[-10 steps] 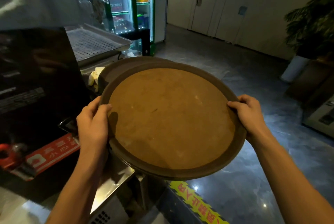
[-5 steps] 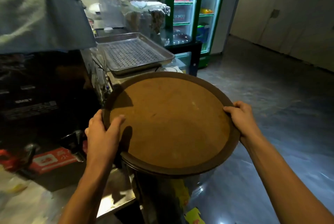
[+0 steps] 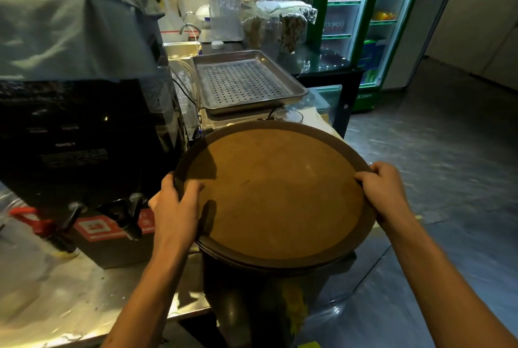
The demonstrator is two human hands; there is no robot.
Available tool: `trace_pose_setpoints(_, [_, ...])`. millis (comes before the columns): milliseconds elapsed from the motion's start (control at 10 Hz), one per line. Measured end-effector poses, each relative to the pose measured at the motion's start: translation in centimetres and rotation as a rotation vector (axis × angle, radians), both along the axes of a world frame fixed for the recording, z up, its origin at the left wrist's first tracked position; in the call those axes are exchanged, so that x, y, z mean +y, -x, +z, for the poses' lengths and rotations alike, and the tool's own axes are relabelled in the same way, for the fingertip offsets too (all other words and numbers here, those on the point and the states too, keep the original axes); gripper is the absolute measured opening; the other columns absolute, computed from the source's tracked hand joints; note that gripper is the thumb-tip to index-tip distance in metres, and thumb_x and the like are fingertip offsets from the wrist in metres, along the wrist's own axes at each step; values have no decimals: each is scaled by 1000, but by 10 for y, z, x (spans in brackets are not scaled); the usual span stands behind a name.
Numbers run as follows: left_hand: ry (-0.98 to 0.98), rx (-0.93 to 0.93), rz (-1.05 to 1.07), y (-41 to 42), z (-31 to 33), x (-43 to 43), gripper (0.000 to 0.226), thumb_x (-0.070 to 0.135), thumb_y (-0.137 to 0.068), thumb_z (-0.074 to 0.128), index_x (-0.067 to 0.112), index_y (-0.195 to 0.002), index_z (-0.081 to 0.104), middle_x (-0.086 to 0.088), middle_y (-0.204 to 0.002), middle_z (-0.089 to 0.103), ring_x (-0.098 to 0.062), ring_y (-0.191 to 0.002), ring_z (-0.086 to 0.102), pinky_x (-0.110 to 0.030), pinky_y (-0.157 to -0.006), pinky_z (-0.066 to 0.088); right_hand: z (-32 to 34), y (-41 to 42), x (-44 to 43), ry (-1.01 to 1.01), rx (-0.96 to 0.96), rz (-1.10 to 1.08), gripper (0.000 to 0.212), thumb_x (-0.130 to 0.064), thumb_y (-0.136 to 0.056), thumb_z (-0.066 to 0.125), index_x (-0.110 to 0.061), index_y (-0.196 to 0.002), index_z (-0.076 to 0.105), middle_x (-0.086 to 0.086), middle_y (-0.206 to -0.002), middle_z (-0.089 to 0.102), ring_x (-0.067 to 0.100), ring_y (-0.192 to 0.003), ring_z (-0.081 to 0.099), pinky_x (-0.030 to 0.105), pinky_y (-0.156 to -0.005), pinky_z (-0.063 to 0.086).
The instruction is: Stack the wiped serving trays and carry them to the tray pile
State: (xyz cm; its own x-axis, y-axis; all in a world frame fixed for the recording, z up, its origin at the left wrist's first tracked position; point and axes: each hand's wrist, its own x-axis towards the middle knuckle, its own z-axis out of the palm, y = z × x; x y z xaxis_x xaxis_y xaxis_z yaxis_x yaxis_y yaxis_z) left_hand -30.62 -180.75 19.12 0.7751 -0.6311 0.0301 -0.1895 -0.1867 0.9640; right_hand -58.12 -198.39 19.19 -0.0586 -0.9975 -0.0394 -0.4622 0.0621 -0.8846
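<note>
A stack of round brown serving trays point(image 3: 274, 196) with a dark rim and cork-coloured centre fills the middle of the head view. At least two rims show at its lower edge. My left hand point(image 3: 175, 207) grips the left rim with the thumb on top. My right hand point(image 3: 384, 190) grips the right rim. The stack sits level over a dark cylindrical stand point(image 3: 252, 300); whether it rests on the stand I cannot tell. What lies under the trays is hidden.
A black drinks dispenser point(image 3: 84, 151) with taps stands on the steel counter point(image 3: 70, 305) at left, a cloth over its top. Behind the trays sits a perforated metal tray point(image 3: 244, 81). Lit drink fridges point(image 3: 361, 25) stand at the back. Dark tiled floor point(image 3: 448, 165) lies to the right.
The view has swung left toward the counter. The trays have moved with both hands closer to the dispenser and over the dark stand. Both grips are unchanged.
</note>
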Motion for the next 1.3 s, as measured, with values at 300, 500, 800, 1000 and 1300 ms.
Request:
trace_pose_setpoints(300, [-32,-35,1,3,7,-13,52,44,-91,49,26,-139,36,-2,-127,27,-23,-104,39,-45,-91,47,0,-5,-11,48,48,-7,18,-2,-86,52,-11,-73,42,9,-72,44,20,-62,42,32,-52,33])
trace_pose_setpoints(500, [-33,-17,-14,5,6,-19,51,37,-92,51,23,-139,37,-2,-126,32,-19,-108,33,-42,-87,42,-4,-3,-21,91,125,-15,12,-2,-83,50,-8,-76,44,14,-80,46,22,-62,43,33,-50,33])
trace_pose_setpoints(800, [34,-11,-30,4,-5,-24,38,31,-94,51,20,-129,45,0,-113,50,-18,-101,49,-35,-81,41,-8,-4,-17,98,70,-29,10,-7,-85,51,-3,-94,54,12,-86,54,23,-71,50,31,-55,36])
trace_pose_setpoints(1000, [-54,-181,-81,-2,-4,-25,40,28,-92,53,9,-126,45,-4,-108,47,-22,-99,49,-34,-78,38,-5,-2,-8,71,12,-29,8,-9,-87,51,-5,-86,58,9,-76,55,24,-70,51,30,-57,36])
trace_pose_setpoints(1300, [-199,-752,-368,-15,-1,-13,59,40,-92,44,6,-140,38,-17,-140,46,-34,-130,40,-47,-106,33,-10,-8,50,159,110,-117,22,-14,-93,44,-1,-97,62,18,-83,63,30,-74,58,38,-64,45])
